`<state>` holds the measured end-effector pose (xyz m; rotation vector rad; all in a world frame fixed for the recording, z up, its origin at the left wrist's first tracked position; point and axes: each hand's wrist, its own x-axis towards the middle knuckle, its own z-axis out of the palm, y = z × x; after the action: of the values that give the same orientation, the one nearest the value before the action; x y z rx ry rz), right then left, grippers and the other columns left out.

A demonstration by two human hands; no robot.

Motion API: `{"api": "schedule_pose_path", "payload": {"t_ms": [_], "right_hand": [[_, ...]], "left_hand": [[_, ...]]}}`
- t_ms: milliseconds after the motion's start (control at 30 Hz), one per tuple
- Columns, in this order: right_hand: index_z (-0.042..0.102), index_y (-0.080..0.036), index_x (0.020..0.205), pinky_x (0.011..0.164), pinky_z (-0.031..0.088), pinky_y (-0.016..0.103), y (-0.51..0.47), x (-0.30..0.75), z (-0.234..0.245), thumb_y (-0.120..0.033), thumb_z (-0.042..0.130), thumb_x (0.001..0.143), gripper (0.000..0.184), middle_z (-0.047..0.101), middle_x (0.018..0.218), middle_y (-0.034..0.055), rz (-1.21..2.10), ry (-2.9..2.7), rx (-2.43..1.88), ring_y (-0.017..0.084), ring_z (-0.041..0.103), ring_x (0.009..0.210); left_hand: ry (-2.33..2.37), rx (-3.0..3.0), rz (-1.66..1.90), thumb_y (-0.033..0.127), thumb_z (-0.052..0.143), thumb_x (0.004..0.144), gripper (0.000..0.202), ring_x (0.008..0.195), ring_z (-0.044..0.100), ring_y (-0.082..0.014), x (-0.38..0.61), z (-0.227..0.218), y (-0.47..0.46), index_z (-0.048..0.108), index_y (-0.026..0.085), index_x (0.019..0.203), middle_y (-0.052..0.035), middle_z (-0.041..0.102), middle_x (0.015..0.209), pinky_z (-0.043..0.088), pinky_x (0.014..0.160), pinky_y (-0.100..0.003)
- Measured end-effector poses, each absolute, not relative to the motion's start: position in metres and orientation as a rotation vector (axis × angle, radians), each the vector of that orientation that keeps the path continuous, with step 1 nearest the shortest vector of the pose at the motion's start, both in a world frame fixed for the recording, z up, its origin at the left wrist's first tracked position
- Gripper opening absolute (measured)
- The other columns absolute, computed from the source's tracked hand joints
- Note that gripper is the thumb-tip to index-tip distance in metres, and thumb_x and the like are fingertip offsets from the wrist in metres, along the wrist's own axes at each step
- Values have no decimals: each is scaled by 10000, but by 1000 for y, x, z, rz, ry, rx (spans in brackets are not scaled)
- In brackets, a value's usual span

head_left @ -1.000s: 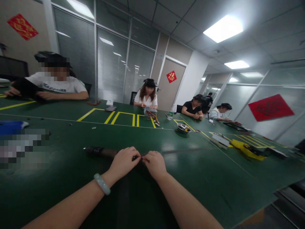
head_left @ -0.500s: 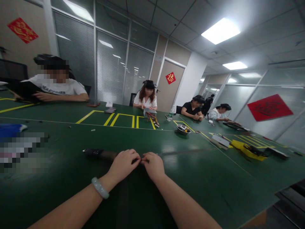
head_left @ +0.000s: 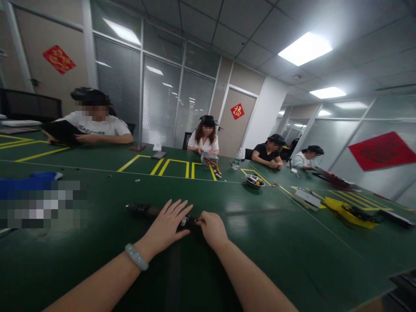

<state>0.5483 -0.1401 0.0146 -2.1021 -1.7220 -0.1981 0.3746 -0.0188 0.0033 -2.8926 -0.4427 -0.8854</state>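
Note:
A long dark cylindrical tool (head_left: 139, 209) with a small metal tip at its left end lies across the green table in front of me. My left hand (head_left: 165, 226), with a pale bangle (head_left: 137, 258) on the wrist, rests over its middle, fingers stretched and spread, thumb pointing right. Part of the tool is hidden beneath this palm. At the tool's right end, my right hand (head_left: 212, 228) is closed, thumb and forefinger pinching the tip. Any small part between those fingertips cannot be made out.
A metal bowl (head_left: 255, 181) of small items stands ahead on the table (head_left: 279, 264). Past it are a bottle (head_left: 237, 159) and a grey box with wires (head_left: 209, 158). To the right lie a white box (head_left: 307, 199) and a yellow tray (head_left: 351, 212). Several people sit opposite.
My left hand's fingers have opened from a pinch and spread over the tool, exposing its right section. My right hand stays pinched at that end. The view has turned slightly left.

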Motion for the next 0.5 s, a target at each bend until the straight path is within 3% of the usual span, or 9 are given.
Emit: {"api": "schedule_pose_path", "payload": {"t_ms": [167, 500], "right_hand": [[593, -231, 859, 776, 372, 277, -142, 547, 18, -269, 567, 899, 61, 671, 874, -3, -190, -1707, -2125, 169, 601, 866], [593, -241, 854, 742, 377, 256, -222, 644, 24, -280, 531, 884, 79, 684, 895, 3, -217, -1501, -2374, 174, 612, 870]], "left_hand": [[-642, -2788, -906, 695, 536, 785, 934, 1398, 252, -326, 359, -1, -10, 153, 253, 1513, -94, 217, 1558, 155, 1144, -523], [-855, -2932, -759, 813, 508, 693, 1103, 1426, 150, -358, 353, -8, 5, 47, 248, 1522, -116, 127, 1577, 77, 1144, -554]]}}
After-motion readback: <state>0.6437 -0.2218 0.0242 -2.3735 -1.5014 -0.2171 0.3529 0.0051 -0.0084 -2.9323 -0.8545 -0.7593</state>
